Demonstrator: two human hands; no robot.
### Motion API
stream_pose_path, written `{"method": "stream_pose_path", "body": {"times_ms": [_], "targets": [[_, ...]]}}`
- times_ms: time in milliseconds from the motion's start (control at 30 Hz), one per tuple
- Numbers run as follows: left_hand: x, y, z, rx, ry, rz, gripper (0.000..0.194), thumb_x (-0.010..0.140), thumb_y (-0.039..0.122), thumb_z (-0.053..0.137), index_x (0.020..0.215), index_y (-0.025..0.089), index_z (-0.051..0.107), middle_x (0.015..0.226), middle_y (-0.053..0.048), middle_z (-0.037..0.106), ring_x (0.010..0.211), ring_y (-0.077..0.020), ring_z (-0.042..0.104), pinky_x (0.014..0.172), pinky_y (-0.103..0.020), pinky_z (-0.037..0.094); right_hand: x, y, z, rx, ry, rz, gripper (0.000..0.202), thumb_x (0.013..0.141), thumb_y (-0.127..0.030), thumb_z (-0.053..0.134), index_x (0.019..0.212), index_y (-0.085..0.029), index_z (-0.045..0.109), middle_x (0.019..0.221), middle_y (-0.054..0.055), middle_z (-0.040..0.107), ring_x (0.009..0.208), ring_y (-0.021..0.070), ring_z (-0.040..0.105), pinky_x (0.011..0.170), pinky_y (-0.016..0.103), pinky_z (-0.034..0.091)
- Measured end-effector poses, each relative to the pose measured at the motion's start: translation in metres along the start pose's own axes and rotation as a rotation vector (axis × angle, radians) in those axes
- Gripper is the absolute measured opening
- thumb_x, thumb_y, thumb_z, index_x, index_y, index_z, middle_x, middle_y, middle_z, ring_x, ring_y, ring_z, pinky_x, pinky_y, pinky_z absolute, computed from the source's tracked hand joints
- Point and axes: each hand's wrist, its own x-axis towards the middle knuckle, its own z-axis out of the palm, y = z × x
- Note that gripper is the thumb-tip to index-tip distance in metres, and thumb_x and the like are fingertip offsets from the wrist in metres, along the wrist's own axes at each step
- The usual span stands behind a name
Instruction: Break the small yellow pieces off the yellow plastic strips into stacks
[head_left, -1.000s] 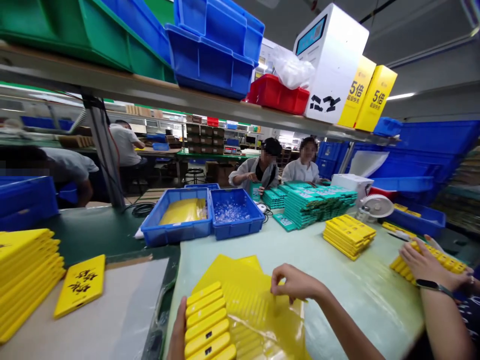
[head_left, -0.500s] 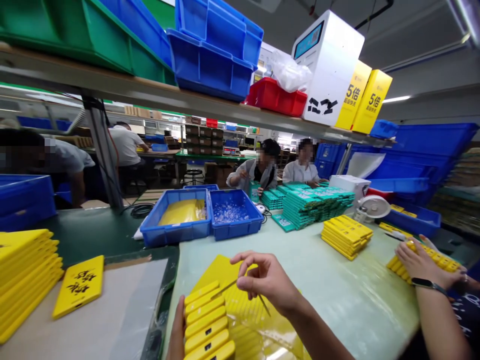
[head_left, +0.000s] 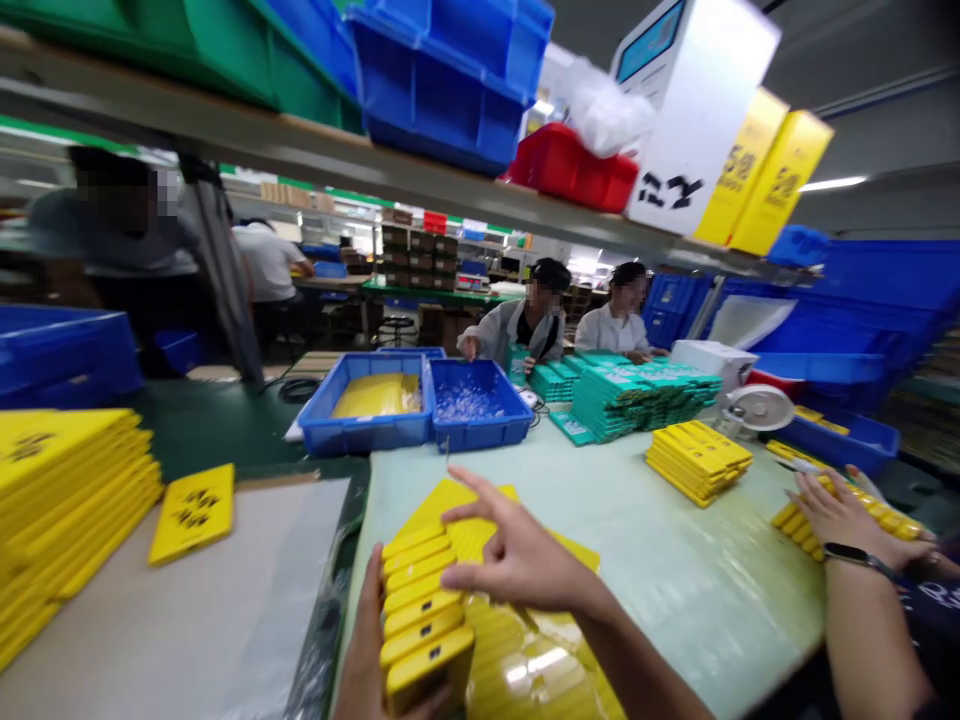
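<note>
a red bin (head_left: 574, 168) sits on the shelf (head_left: 300, 135) (a crumpled clear bag (head_left: 606, 105) rests on it), beside a white box (head_left: 701, 110).

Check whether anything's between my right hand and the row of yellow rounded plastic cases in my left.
Nothing visible: your right hand has its thumb right by the yellow cases, touching or not I can't tell; glossy yellow plastic sheeting lies below, not between.

Behind the mat (head_left: 645, 560), two bins (head_left: 367, 435) are being supported side by side, while a single case (head_left: 193, 515), left of the mat, is being flanked leftward by stacked cases (head_left: 71, 510).
</note>
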Motion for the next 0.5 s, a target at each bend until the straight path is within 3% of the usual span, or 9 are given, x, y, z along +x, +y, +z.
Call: {"method": "stream_pose_path", "body": {"times_ms": [33, 100, 167, 233, 367, 500], "targets": [[0.000, 0.002, 0.000, -0.016, -0.019, -0.002, 0.127, 0.075, 0.066, 0.080, 0.169, 0.025, 0.004, 0.167, -0.020, 0.038, 0.149, -0.0446, 0.047, 0.125, -0.065, 0.034, 0.000, -0.002, 0.002, 0.021, 0.090, -0.012, 0.083, 0.076, -0.038, 0.090, 0.151, -0.030, 0.056, 0.134, 0.011, 0.068, 0.049, -0.0001, 0.053, 0.042, 0.014, 0.044], [0.000, 0.005, 0.000, -0.005, -0.073, 0.058, 0.133, 0.072, 0.064, 0.083, 0.168, 0.018, 0.005, 0.170, -0.024, 0.028, 0.155, -0.0445, 0.037, 0.128, -0.061, 0.030, 0.000, -0.008, 0.004, 0.041, 0.308, -0.057, 0.043, 0.078, -0.042, 0.087, 0.111, -0.017, 0.074, 0.105, 0.006, 0.075, 0.048, 0.0017, 0.051, 0.042, 0.014, 0.043], [0.000, 0.004, -0.002, 0.010, -0.098, 0.074, 0.134, 0.071, 0.062, 0.085, 0.168, 0.019, 0.002, 0.172, -0.023, 0.023, 0.157, -0.0439, 0.034, 0.130, -0.060, 0.027, 0.001, -0.013, 0.006, 0.048, 0.433, -0.083, 0.034, 0.076, -0.044, 0.088, 0.082, -0.015, 0.071, 0.076, 0.001, 0.069, 0.047, 0.0047, 0.049, 0.041, 0.016, 0.040], [0.000, 0.002, -0.003, 0.026, -0.106, 0.081, 0.135, 0.070, 0.060, 0.085, 0.168, 0.020, 0.001, 0.172, -0.022, 0.022, 0.158, -0.0441, 0.031, 0.130, -0.061, 0.025, -0.001, -0.017, 0.008, 0.024, 0.441, -0.063, 0.036, 0.073, -0.046, 0.088, 0.075, -0.016, 0.069, 0.066, 0.000, 0.063, 0.047, 0.0069, 0.048, 0.040, 0.018, 0.039], [-0.002, 0.003, -0.002, 0.008, -0.122, 0.081, 0.136, 0.070, 0.056, 0.087, 0.169, 0.021, -0.001, 0.169, -0.022, 0.026, 0.157, -0.0450, 0.032, 0.131, -0.063, 0.021, -0.012, -0.017, 0.018, -0.030, 0.347, 0.033, 0.036, 0.072, -0.048, 0.088, 0.073, -0.017, 0.069, 0.066, 0.001, 0.062, 0.045, 0.0072, 0.045, 0.038, 0.020, 0.035], [-0.003, 0.006, -0.001, -0.031, -0.129, 0.083, 0.137, 0.070, 0.053, 0.088, 0.169, 0.025, -0.002, 0.165, -0.019, 0.033, 0.152, -0.0446, 0.039, 0.127, -0.065, 0.027, -0.021, -0.013, 0.035, -0.057, 0.384, 0.092, 0.033, 0.071, -0.045, 0.086, 0.071, -0.017, 0.068, 0.064, 0.002, 0.063, 0.044, 0.0083, 0.045, 0.039, 0.021, 0.030]]}}
